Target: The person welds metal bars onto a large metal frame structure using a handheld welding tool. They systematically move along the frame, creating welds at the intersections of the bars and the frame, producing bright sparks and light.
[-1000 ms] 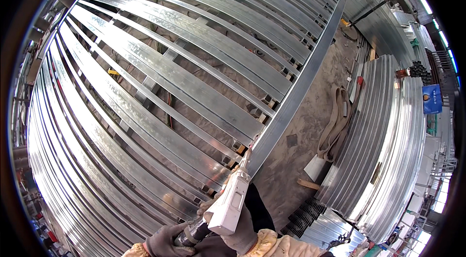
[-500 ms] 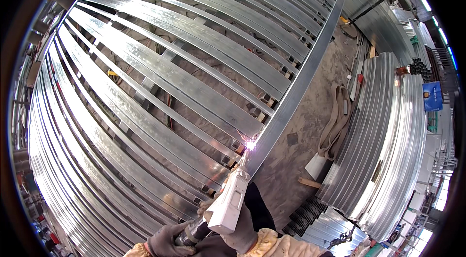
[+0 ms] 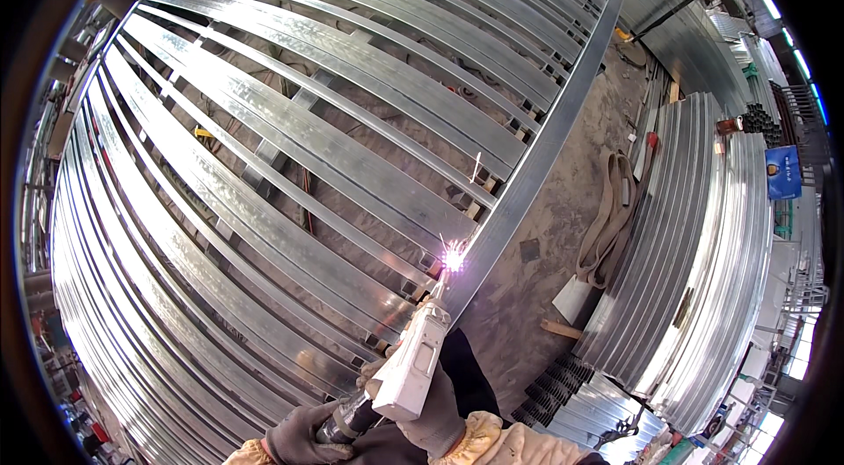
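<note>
White welding gun (image 3: 413, 364) in both hands (image 3: 369, 425).

At lower centre, both gloved hands, left hand (image 3: 303, 440) and right hand (image 3: 435, 417), hold a white welding torch (image 3: 413, 368); its tip sparks (bright pink) against the long steel rail (image 3: 545, 148).

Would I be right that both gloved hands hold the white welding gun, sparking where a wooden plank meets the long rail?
Not quite: the head view shows the welding gun sparking where a galvanised steel bar, not wood, meets the long rail. Both gloved hands, left and right, hold it.
</note>
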